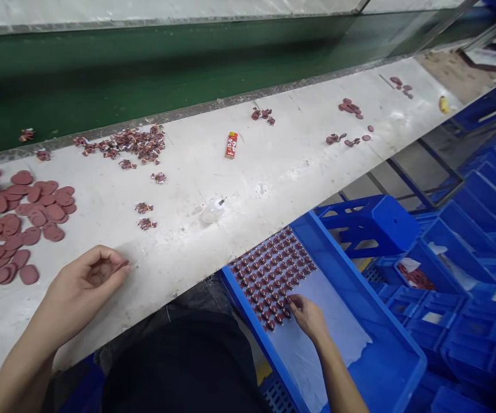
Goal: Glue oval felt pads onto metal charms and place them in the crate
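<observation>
Left hand (85, 281) above white bench (248, 183), pinched narrowly on thin maroon piece (122, 265). Right hand (308, 317) inside blue plastic tray (402, 344), fingers (294, 300) narrow at edge of maroon pieces (273, 275); hold on any piece unclear. Pieces in close, even, straight rows on white paper (316, 361). Round maroon pads (15, 229) heaped at bench's left.

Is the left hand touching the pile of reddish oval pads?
Apart: the head view shows white tabletop between the left hand and the nearest reddish oval pad.
</observation>
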The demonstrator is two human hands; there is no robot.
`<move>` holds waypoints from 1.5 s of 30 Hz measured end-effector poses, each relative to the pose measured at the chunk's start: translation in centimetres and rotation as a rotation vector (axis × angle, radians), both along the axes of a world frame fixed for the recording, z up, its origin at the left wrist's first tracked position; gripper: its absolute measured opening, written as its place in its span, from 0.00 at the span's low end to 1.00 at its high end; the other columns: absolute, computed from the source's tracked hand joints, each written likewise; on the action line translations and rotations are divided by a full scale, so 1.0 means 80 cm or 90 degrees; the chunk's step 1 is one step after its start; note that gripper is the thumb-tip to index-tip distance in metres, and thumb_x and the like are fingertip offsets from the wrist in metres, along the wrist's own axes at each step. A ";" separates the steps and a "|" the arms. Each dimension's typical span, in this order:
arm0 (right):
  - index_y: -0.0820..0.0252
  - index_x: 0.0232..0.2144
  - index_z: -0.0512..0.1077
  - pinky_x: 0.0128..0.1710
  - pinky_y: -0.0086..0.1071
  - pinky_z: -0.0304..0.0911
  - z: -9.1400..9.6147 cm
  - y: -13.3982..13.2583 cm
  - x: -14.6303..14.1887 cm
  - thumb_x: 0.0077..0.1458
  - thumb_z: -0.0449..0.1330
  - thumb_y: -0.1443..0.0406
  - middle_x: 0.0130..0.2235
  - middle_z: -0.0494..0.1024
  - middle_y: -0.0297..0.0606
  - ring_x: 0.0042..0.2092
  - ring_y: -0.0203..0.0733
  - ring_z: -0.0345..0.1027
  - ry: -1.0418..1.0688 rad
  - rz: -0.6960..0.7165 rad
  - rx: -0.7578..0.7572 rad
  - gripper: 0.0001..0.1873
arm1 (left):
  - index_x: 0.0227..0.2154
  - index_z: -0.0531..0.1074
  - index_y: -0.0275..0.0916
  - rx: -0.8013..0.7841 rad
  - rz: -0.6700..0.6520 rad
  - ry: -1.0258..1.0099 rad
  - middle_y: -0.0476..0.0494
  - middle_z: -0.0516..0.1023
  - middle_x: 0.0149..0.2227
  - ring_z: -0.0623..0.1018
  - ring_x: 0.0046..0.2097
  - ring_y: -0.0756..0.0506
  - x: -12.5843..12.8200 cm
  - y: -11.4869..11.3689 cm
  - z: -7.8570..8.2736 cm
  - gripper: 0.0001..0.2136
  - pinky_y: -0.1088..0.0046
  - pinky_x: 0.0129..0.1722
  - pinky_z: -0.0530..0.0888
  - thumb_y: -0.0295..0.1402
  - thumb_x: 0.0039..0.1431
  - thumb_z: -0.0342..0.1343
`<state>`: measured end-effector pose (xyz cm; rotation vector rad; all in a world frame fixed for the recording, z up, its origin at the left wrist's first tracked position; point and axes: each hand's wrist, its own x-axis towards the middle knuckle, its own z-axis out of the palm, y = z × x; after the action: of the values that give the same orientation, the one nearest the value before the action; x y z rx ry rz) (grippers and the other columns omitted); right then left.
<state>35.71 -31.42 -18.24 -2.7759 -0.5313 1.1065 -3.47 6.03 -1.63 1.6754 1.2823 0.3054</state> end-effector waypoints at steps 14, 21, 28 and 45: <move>0.57 0.41 0.77 0.44 0.37 0.74 0.181 0.153 -0.075 0.54 0.69 0.52 0.41 0.80 0.41 0.44 0.45 0.75 0.066 -0.311 0.538 0.18 | 0.39 0.84 0.48 -0.457 0.279 -0.492 0.39 0.85 0.46 0.75 0.28 0.52 0.009 -0.053 0.030 0.14 0.84 0.20 0.71 0.43 0.49 0.73; 0.64 0.45 0.79 0.17 0.18 0.59 0.209 0.319 -0.176 0.62 0.52 0.40 0.30 0.72 0.35 0.24 0.28 0.59 0.653 -0.300 0.689 0.34 | 0.37 0.84 0.49 -0.609 0.257 -0.625 0.44 0.88 0.41 0.85 0.37 0.49 0.015 -0.067 0.021 0.08 0.84 0.35 0.79 0.32 0.53 0.72; 0.64 0.39 0.76 0.14 0.10 0.49 0.197 0.398 -0.165 0.63 0.60 0.50 0.23 0.60 0.21 0.18 0.22 0.47 0.857 -0.316 0.778 0.21 | 0.36 0.84 0.43 -0.606 0.268 -0.731 0.37 0.87 0.45 0.86 0.42 0.47 0.019 -0.073 0.026 0.05 0.83 0.41 0.80 0.30 0.56 0.70; 0.59 0.37 0.78 0.18 0.36 0.74 0.257 0.338 -0.260 0.59 0.67 0.62 0.27 0.78 0.34 0.19 0.40 0.72 0.156 -0.058 0.941 0.07 | 0.43 0.83 0.38 -0.624 0.294 -0.796 0.40 0.85 0.49 0.85 0.45 0.49 0.045 -0.081 0.023 0.12 0.83 0.44 0.79 0.27 0.55 0.70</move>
<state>14.92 -4.38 2.30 -1.3408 -0.7364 0.5560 0.16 -0.44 0.17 0.1586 0.5873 0.7002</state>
